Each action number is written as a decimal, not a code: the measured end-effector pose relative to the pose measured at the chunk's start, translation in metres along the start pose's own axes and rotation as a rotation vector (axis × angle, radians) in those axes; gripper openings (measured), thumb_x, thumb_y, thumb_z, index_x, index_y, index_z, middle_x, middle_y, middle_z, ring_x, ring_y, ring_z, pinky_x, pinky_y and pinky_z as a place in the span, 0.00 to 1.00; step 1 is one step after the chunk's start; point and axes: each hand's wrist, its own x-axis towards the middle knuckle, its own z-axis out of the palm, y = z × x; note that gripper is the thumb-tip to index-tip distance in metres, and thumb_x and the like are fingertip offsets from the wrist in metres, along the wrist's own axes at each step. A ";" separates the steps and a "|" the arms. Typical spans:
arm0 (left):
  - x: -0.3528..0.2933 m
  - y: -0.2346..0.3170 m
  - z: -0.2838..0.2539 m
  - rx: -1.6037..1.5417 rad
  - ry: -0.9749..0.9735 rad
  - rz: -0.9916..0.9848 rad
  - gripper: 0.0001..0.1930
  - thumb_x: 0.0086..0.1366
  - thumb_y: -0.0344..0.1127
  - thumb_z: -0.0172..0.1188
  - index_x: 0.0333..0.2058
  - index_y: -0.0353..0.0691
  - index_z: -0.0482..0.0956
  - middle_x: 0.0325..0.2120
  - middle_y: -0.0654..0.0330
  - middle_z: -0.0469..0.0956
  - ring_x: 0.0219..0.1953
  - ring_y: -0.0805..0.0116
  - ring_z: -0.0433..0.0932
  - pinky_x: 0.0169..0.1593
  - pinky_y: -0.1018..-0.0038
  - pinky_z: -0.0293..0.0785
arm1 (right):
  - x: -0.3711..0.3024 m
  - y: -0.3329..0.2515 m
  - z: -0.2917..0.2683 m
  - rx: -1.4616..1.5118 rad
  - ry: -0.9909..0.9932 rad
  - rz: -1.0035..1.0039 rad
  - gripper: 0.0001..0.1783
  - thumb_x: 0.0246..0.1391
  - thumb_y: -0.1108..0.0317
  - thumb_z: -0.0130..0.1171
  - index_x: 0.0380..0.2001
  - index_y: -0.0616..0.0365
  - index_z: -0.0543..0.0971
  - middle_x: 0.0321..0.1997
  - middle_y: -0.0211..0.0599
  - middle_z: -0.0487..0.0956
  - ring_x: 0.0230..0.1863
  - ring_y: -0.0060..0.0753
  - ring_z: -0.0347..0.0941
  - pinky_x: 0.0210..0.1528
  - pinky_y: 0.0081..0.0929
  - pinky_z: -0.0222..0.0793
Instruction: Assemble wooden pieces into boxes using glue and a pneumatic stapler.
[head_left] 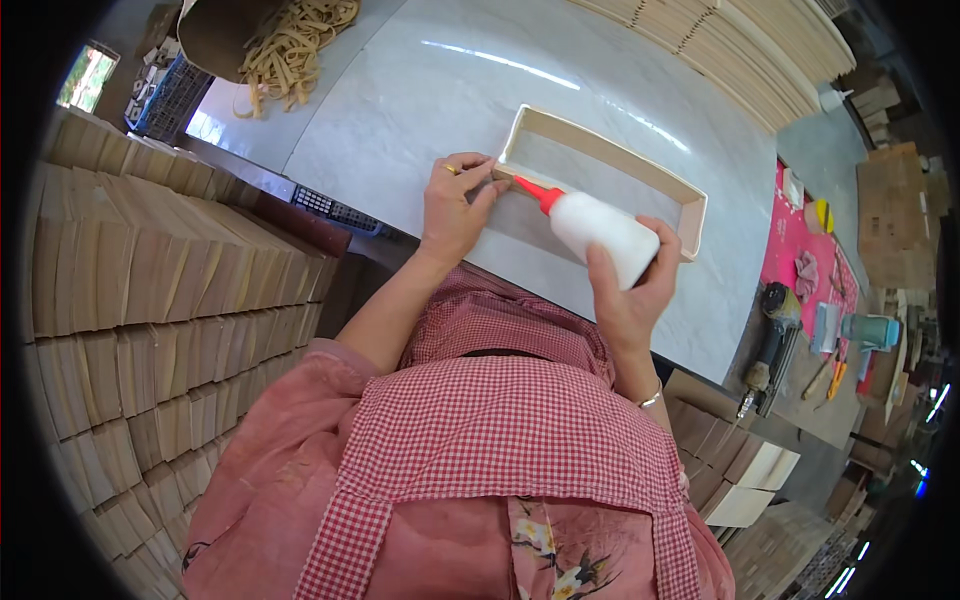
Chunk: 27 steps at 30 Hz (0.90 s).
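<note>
A rectangular frame of thin pale wood (610,153) rests on the grey marbled table (400,120), its middle see-through to the tabletop. My left hand (460,205) pinches the frame's near left corner between thumb and fingers. In my right hand (638,285) is a white squeeze bottle (598,232) with a red pointed nozzle, tilted so that the tip points at that same corner, close to my left fingertips. Whether anything comes out of the nozzle is too small to tell. The bottle covers part of the frame's near side.
Pale wood strips (300,50) spill from a container at the far left. Long thin boards (720,50) lie stacked at the back right. A nail gun (775,335) and small tools lie on the right. Tall stacks of wood pieces (150,250) stand left of me.
</note>
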 end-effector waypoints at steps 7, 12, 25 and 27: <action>0.001 -0.001 -0.002 0.027 -0.004 0.033 0.17 0.56 0.26 0.71 0.46 0.35 0.86 0.45 0.57 0.79 0.45 0.62 0.74 0.46 0.73 0.75 | 0.010 0.005 0.022 -0.062 -0.034 -0.086 0.33 0.48 0.70 0.73 0.55 0.59 0.68 0.48 0.44 0.75 0.42 0.37 0.75 0.44 0.30 0.75; 0.000 0.000 -0.001 0.016 0.007 0.035 0.17 0.56 0.26 0.70 0.46 0.36 0.86 0.45 0.57 0.79 0.46 0.62 0.73 0.47 0.73 0.75 | 0.008 0.000 0.007 -0.155 0.005 -0.120 0.33 0.47 0.70 0.73 0.55 0.60 0.68 0.47 0.44 0.76 0.42 0.37 0.75 0.44 0.29 0.75; 0.001 0.003 -0.002 0.031 -0.004 0.049 0.16 0.57 0.26 0.70 0.46 0.34 0.86 0.45 0.56 0.79 0.46 0.63 0.75 0.48 0.73 0.75 | -0.018 0.003 -0.063 -0.292 0.184 -0.070 0.32 0.48 0.70 0.72 0.54 0.61 0.69 0.49 0.44 0.76 0.42 0.38 0.75 0.45 0.30 0.75; 0.000 0.004 -0.002 0.027 -0.008 0.035 0.16 0.58 0.26 0.70 0.46 0.34 0.85 0.45 0.56 0.79 0.46 0.63 0.75 0.49 0.73 0.75 | -0.023 0.004 -0.073 -0.315 0.222 -0.020 0.31 0.49 0.70 0.72 0.54 0.62 0.69 0.49 0.44 0.76 0.42 0.38 0.75 0.45 0.30 0.74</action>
